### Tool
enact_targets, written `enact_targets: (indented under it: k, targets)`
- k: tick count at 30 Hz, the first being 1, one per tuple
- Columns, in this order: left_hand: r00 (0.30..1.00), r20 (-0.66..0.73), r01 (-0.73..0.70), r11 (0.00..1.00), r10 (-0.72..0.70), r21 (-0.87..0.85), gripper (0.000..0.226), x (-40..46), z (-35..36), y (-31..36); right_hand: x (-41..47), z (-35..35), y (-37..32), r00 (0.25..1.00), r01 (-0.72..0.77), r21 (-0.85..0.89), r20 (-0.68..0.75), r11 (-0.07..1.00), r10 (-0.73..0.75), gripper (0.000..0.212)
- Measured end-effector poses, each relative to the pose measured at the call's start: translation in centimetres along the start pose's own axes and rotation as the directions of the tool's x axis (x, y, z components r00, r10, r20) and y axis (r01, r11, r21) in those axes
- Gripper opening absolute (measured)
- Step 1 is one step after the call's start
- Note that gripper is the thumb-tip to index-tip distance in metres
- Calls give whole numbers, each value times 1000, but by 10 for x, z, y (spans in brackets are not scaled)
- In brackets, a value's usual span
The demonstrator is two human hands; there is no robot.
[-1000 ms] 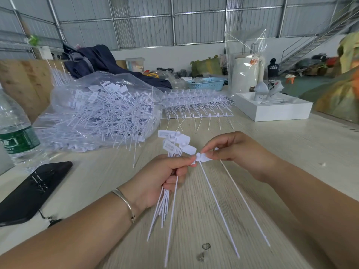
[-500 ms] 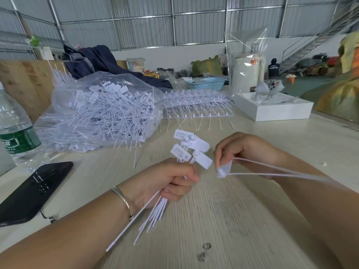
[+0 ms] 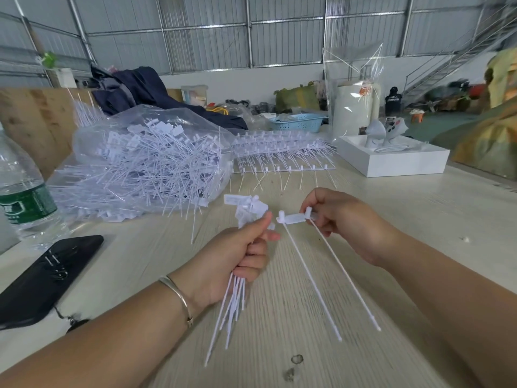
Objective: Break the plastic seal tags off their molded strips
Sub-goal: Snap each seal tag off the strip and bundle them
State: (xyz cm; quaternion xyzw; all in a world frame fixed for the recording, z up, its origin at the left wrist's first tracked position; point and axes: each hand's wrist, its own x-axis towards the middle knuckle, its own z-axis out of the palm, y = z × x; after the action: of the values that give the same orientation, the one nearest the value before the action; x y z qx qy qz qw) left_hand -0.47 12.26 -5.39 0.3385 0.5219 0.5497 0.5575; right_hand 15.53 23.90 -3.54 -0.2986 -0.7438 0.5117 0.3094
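Left hand (image 3: pixel 232 256) — fingers curled round a bundle of loose tags (image 3: pixel 240 247), flat heads fanned out above the thumb, thin tails hanging below the palm toward the table (image 3: pixel 391 214).

Right hand (image 3: pixel 344 222) — fingertips pinch one end of a short piece of strip (image 3: pixel 293 218) that carries two tags, joined side by side; their long tails slant down and to the right, tips just above the wood. The piece sits just beside the left thumb, a small gap between them.

Clear plastic bag (image 3: pixel 151 155) — far left of the hands, heaped with separated tags, some tails poking out at its open edge.

Stack of unbroken strips (image 3: pixel 282 152) — behind the hands, to the right of the bag, tails pointing toward the person.

White box (image 3: pixel 391 161) — far right, holding grey objects too small to identify.

Water bottle (image 3: pixel 25 197) with green label — left edge, upright.

Black phone (image 3: pixel 47 278) — lying flat near the left forearm.

Thin metal bangle (image 3: pixel 179 298) — on the left wrist.

Blue basket (image 3: pixel 299 123) and dark cloth (image 3: pixel 145 88) — at the back of the table.
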Motion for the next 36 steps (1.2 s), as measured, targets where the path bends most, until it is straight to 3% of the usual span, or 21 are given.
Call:
enact_targets:
  k: [2, 5, 9, 14, 20, 24, 27, 29, 32, 36]
  targets:
    - [998, 14, -55, 998, 55, 17, 40, -2, 1, -1, 1, 3, -1, 1000, 13, -39, 0, 999, -13, 25]
    - [990, 39, -136, 990, 135, 27, 19, -3, 4, 0, 0, 9, -5, 997, 27, 8, 68, 1000, -27, 22]
    - [983, -26, -182, 983, 182, -24, 30, -1, 0, 1, -7, 8, -4, 967, 52, 196, 234, 979, -98, 15]
    - [982, -45, -184, 982, 182, -52, 31, -1, -3, 4, -5, -2, 2, 976, 79, 226, 182, 971, -122, 11]
    - [980, 66, -188, 982, 189, -27, 29, -6, -2, 6, -5, -8, 6, 979, 68, 218, 176, 974, -108, 22]
    - [976, 156, -148, 988, 155, -52, 23, -9, 0, 6, -7, -3, 5, 969, 65, 254, 216, 965, -123, 11]
    - [970, 200, -133, 990, 141, -49, 16, -9, 3, 5, -10, 7, 7, 942, 11, 376, 308, 927, -136, 8]
    - [967, 186, -171, 985, 175, -36, 18, -8, 3, 5, -11, 12, 5, 924, -20, 455, 349, 890, -158, 8]
    - [971, 139, -191, 980, 197, -57, 19, -5, 1, 6, -10, 14, 2, 911, 5, 441, 367, 897, -186, 17]
    - [973, 129, -185, 982, 189, -45, 19, -4, 1, 4, -9, 13, 5, 917, -81, 439, 384, 895, -105, 26]
